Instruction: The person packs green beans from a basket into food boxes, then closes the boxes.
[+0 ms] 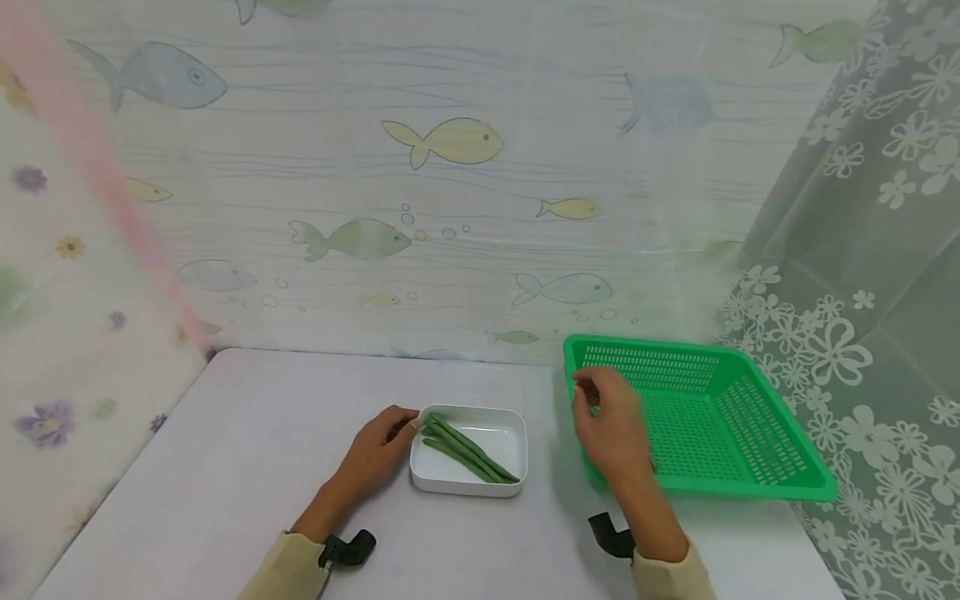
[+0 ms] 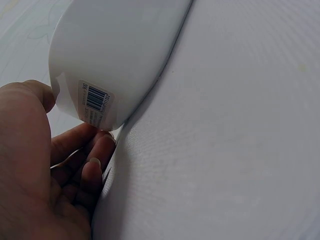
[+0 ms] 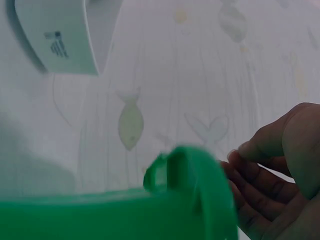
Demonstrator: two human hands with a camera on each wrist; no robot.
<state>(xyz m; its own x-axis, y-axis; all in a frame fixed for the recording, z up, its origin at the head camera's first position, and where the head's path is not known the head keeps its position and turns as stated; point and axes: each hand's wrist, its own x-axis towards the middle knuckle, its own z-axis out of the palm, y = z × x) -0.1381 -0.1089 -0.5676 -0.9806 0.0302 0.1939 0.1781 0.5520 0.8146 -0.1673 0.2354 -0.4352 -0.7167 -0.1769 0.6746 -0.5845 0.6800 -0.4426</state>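
A white rectangular dish stands on the table with several green beans lying slantwise in it. My left hand holds the dish at its left end. In the left wrist view, the thumb is at the dish's edge and the curled fingers lie low against its side, beside a barcode label. Over the left rim of a green plastic basket is my right hand. Its fingers are loosely bent, thumb near the index fingertip, and nothing shows between them in the right wrist view.
The white-covered table runs back to a fish-print curtain. A grey flowered curtain hangs close to the basket's right side. My forearm and hand hide part of the basket's left inside. Each wrist wears a black camera mount.
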